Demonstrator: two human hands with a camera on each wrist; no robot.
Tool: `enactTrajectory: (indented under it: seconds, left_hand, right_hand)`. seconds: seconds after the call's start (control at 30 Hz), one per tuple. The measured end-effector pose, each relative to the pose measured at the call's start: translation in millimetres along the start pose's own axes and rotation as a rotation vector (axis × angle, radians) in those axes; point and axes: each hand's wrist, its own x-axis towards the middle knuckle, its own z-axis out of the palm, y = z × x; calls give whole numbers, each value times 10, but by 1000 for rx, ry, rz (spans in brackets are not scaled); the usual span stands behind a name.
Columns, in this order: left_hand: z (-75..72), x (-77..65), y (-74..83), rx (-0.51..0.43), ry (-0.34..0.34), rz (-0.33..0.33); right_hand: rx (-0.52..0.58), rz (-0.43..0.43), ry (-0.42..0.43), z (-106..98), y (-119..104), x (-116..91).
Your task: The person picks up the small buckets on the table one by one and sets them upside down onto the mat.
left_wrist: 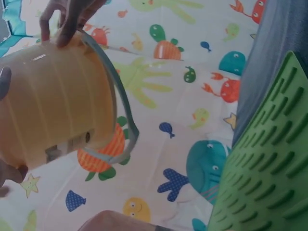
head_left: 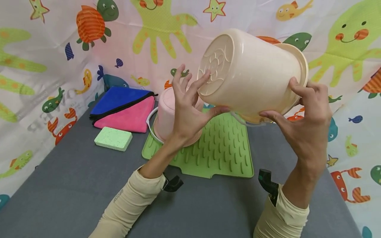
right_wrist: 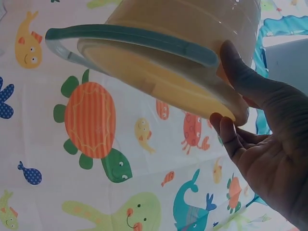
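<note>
A cream plastic bucket [head_left: 262, 69] is held up in the air, tilted on its side. Its base faces left and its rim faces right. My right hand [head_left: 309, 115] grips the rim, with the fingertips inside the mouth in the right wrist view. My left hand [head_left: 190, 112] is spread at the base, one finger touching the bottom and the thumb against the lower side. A grey-green handle [left_wrist: 120, 86] hangs from the rim. Behind the left hand, a pink bucket [head_left: 166, 112] stands upside down on a green ridged mat [head_left: 220, 145].
A folded blue and pink cloth [head_left: 125, 109] lies at the back left of the grey table [head_left: 208, 205]. In front of it is a pale green sponge [head_left: 113, 138]. Curtains printed with sea animals [head_left: 119, 19] hang behind and at both sides.
</note>
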Motion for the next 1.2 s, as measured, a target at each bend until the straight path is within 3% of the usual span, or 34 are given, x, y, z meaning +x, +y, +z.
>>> enactTrajectory:
  seconds: [0.17, 0.27, 0.47, 0.73, 0.93, 1.07, 1.2]
  left_hand:
    - [-83, 50, 27, -144, -87, -63]
    - [-109, 78, 27, -209, -110, -82]
    - [-98, 116, 36, -259, -124, -60]
    - [-40, 101, 14, -291, -103, 3]
    - [0, 63, 24, -369, -36, -71]
    - [2, 65, 3, -353, -83, -69]
    - [-32, 85, -16, -254, -145, -37]
  right_hand:
    - [56, 24, 53, -24, 8, 32]
    - [31, 29, 69, -72, 25, 35]
    - [75, -43, -40, -99, 67, 44]
    - [171, -74, -75, -73, 77, 65]
    - [193, -105, -120, -62, 123, 76]
    - [213, -100, -120, -70, 101, 69]
    - [275, -93, -126, -63, 65, 78]
